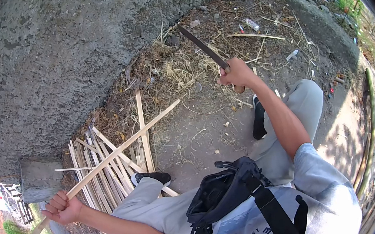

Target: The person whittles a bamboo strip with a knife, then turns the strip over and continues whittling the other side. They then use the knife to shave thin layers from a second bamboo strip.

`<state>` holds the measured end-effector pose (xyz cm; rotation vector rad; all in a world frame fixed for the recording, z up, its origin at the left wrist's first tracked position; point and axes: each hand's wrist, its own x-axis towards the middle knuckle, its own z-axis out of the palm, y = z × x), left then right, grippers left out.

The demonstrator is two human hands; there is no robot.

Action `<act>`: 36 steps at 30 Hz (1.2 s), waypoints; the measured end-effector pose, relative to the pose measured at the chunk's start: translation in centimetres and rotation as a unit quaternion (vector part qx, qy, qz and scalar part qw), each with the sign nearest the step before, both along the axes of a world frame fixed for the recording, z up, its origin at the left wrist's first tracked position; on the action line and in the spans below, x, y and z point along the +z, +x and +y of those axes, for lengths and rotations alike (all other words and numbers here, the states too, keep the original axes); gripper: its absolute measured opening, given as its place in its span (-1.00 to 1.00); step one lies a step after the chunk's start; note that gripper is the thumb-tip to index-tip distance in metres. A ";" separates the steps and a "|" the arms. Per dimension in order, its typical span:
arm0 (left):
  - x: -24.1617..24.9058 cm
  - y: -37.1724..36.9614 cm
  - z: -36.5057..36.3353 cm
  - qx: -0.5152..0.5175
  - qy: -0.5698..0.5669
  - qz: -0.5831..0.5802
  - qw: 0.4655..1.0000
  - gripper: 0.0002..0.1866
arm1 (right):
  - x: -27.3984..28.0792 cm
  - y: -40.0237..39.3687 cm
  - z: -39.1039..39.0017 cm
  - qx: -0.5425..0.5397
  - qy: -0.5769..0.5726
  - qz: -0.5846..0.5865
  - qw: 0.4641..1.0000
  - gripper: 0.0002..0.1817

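Note:
My left hand [63,208] is closed around the lower part of a long, flat, pale wooden strip [121,148], possibly split bamboo. The strip slants up to the right, and its far end is free over the ground. In my right hand [237,74] is a machete [203,47], gripped by its wooden handle. Its dark blade points up and left, away from the strip and toward the wall. Beside my left foot lies a pile of similar strips [104,167], partly hidden by the held strip and my leg.
A rough concrete wall [51,73] rises on the left, with a concrete block [41,174] at its foot. Fibrous shavings [182,73] litter the ground ahead. A clear plastic bottle [252,25] lies near a stone ledge [321,25]. A black bag [220,192] hangs at my waist.

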<state>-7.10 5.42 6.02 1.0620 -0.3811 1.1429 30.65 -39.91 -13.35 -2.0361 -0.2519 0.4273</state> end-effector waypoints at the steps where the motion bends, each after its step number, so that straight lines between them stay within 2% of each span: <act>1: 0.1 0.2 -0.1 -0.046 0.012 0.006 0.999 -0.45 | -0.1 0.0 0.0 0.000 -0.011 -0.010 1.000 -0.84; 2: 0.1 0.3 -0.2 -0.092 0.024 0.013 0.995 -0.45 | -0.3 -0.1 0.1 -0.001 -0.023 -0.018 1.000 -0.84; 6: 0.2 0.5 -0.6 -0.068 0.005 0.038 0.997 -0.46 | -2.1 0.1 0.4 -0.034 -0.148 -0.132 0.980 -0.77; 7: 0.2 0.6 -0.7 -0.030 0.005 0.034 0.999 -0.47 | -2.6 0.3 0.3 -0.040 -0.156 -0.150 0.975 -0.72; 11: 0.4 0.6 -1.2 -0.012 0.001 0.035 0.999 -0.48 | -1.4 -0.5 0.8 -0.074 -0.176 -0.111 0.975 -0.69; 14: 0.6 0.5 -1.4 0.084 -0.034 0.032 0.995 -0.48 | -2.2 -0.4 0.9 -0.065 -0.139 -0.096 0.983 -0.65; 15: 0.8 0.3 -1.3 0.062 -0.045 0.030 0.997 -0.47 | -2.1 -1.0 1.2 -0.048 -0.155 -0.137 0.977 -0.58; 18: 1.2 -0.4 -0.9 0.210 -0.082 0.025 0.974 -0.45 | -3.2 -3.1 2.5 0.032 -0.210 -0.156 0.965 -0.54; 19: 1.4 -0.6 -0.9 0.242 -0.101 0.021 0.965 -0.45 | -5.1 -3.6 2.9 0.083 -0.227 -0.185 0.952 -0.50; 22: 1.4 -2.3 0.1 0.217 -0.082 0.017 0.973 -0.45 | -10.5 -6.9 4.5 0.204 -0.279 -0.139 0.928 -0.52; 25: 1.7 -3.2 0.2 0.282 -0.121 0.020 0.951 -0.46 | -12.9 -11.7 5.9 0.335 -0.270 -0.079 0.899 -0.52; 28: 1.3 -4.1 1.0 0.311 -0.150 0.020 0.938 -0.48 | -12.3 -15.0 7.4 0.381 -0.268 0.093 0.880 -0.54; 32: 1.3 -4.8 0.6 0.333 -0.182 0.018 0.925 -0.49 | -20.1 -17.5 10.5 0.417 -0.248 0.020 0.874 -0.57; 34: 1.5 -5.1 0.0 0.356 -0.190 0.021 0.915 -0.50 | -21.6 -18.6 12.8 0.435 -0.237 0.004 0.869 -0.60; 36: 1.5 -5.5 -0.4 0.362 -0.191 0.019 0.912 -0.49 | -21.2 -19.9 14.4 0.410 -0.201 0.116 0.882 -0.60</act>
